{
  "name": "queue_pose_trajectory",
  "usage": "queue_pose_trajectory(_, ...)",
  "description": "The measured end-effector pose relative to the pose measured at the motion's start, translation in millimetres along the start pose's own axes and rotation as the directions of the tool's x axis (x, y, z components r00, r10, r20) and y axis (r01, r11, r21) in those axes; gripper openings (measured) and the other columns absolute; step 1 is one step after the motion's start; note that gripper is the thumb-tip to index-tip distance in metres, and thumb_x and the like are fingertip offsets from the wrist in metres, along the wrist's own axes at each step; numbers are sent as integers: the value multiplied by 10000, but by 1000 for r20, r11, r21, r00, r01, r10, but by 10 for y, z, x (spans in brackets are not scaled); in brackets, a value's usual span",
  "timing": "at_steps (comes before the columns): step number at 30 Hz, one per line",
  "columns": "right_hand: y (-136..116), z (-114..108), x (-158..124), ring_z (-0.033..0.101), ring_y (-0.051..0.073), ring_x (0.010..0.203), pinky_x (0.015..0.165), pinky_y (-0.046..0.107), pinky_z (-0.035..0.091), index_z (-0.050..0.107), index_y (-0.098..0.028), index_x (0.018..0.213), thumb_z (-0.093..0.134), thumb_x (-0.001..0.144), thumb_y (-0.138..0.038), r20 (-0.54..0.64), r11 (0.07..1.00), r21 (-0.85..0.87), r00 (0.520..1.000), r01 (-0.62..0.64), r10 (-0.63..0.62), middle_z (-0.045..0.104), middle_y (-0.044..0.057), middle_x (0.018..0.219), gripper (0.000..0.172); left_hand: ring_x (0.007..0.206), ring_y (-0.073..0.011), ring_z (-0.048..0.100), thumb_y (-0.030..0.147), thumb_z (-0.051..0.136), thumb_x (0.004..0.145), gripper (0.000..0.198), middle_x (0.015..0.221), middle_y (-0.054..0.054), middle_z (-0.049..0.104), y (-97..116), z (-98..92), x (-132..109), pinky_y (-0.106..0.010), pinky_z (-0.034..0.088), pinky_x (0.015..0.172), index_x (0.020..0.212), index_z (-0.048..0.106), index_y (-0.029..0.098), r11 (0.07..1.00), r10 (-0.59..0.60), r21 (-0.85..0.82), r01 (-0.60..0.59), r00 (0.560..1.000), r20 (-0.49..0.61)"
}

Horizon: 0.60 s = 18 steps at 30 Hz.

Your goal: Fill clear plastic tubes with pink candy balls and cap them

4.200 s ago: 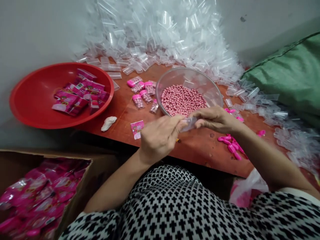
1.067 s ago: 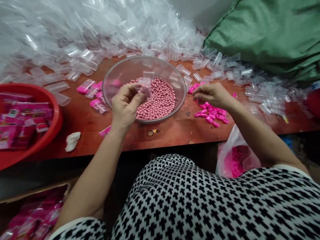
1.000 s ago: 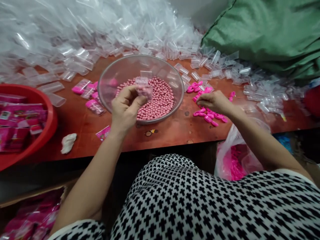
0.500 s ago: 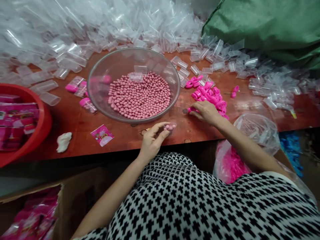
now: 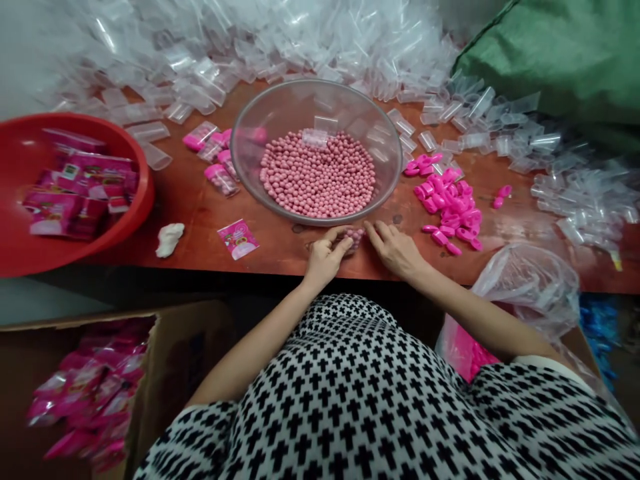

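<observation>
Just in front of the large clear bowl [image 5: 395, 177], my left hand [image 5: 325, 260] pinches a small clear plastic container [image 5: 356, 235] filled with pink beads. My right hand [image 5: 399, 252] is close to the right end of that container, palm down with fingers bent inward; what its fingertips hold is hidden. Many pink beads [image 5: 320, 180] lie in the bowl, a clear empty case [image 5: 315, 138] on top of them. Right of my right hand is a heap of bright pink caps [image 5: 453, 203]. Several filled, capped containers [image 5: 220, 180] lie left of the bowl.
A printed pink card [image 5: 239, 239] and a white lump [image 5: 170, 239] lie on the red-brown table [image 5: 285, 257]. A red basin [image 5: 143, 207] of pink packets stands left. Clear cases [image 5: 320, 40] pile up behind, beside a green sack [image 5: 560, 60]. Below are a cardboard box [image 5: 150, 393] and plastic bag [image 5: 530, 287].
My right hand has moved left from the pink cap pile, where a cap was at its fingertips, to the container in my left hand. The view has shifted leftward.
</observation>
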State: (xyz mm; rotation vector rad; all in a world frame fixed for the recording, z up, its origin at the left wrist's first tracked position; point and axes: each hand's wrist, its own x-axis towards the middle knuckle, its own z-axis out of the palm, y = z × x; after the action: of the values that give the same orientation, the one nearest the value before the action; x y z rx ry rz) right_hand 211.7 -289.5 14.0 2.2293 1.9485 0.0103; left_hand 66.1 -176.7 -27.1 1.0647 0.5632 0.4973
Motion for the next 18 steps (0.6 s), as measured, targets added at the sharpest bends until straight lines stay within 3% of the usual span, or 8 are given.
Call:
queue_pose_trajectory(4,-152,190,-232,582,342,1311,1051,469,531,511,-17,1463,287,980,-65,-73,994,-44,992,95,-98,528,261,1487,535,1000,-243,754,533,817,726,507,1091,-115,772,8,-58,-47,-396,642,899,1052,690,165,999,33,-22,-33,999,-18)
queue_pose_trajectory(8,-228,275,-460,508,326,1411,1147,517,463,527,-45,1461,278,965,-44,-91,985,49,983,165,-160,516,239,1503,555,1017,-263,751,540,806,736,491,1105,-121,773,42,-88,-122,-417,641,909,1038,705,166,998,61,-8,-61,998,-17)
queue_pose_trajectory(13,-216,118,-558,625,310,1287,1048,445,544,624,-44,1353,340,961,-56,-24,971,172,986,166,-164,627,252,1378,485,980,-254,756,537,778,775,488,1098,-132,776,28,-128,-185,-402,640,900,1062,717,147,994,89,61,-88,996,-22)
queue_pose_trajectory(16,-117,-28,-478,732,266,1036,834,351,598,717,-147,1171,477,969,-158,57,954,300,998,6,-25,755,171,1165,314,967,-248,759,504,735,828,443,1100,-129,778,4,-153,-207,-390,638,889,1086,723,145,987,124,108,-123,992,-5)
queue_pose_trajectory(18,-29,-117,-381,737,230,881,745,311,579,725,-190,1060,613,934,-280,30,866,488,994,-108,106,783,107,1005,191,989,-245,755,463,698,868,397,1110,-119,778,-1,-165,-221,-382,626,903,1110,727,150,973,159,168,-161,987,28)
